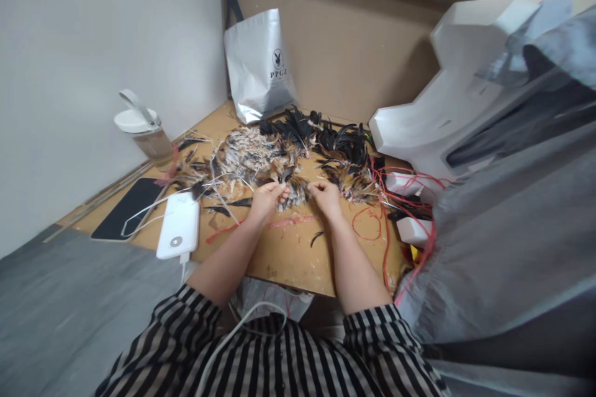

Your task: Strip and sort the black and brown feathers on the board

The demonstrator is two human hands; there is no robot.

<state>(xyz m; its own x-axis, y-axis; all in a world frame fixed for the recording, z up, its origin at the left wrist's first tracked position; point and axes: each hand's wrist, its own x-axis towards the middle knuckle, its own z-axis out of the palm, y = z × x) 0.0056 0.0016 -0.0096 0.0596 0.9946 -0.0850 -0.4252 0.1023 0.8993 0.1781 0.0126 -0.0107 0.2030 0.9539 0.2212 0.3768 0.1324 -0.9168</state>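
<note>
Feathers (pixel 295 195) on worktop (pixel 298 260), between both hands, long axis roughly toward person, pale ends nearer. Left hand (pixel 267 200) nearer, just beside them; right hand (pixel 327 197) close on other side. Left grip: thumb and fingers pinched, seemingly on some feathers. Right grip: fingertips together; cannot tell whether anything held. Black feathers (pixel 344 146) farther off.

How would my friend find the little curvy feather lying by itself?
Start at the brown table and find the person's right hand over it. In the picture, just left of that forearm, below and right of the red strip, lies the small dark feather. Unlike the bunched feathers farther back, it curves alone on bare wood-coloured surface.
</note>
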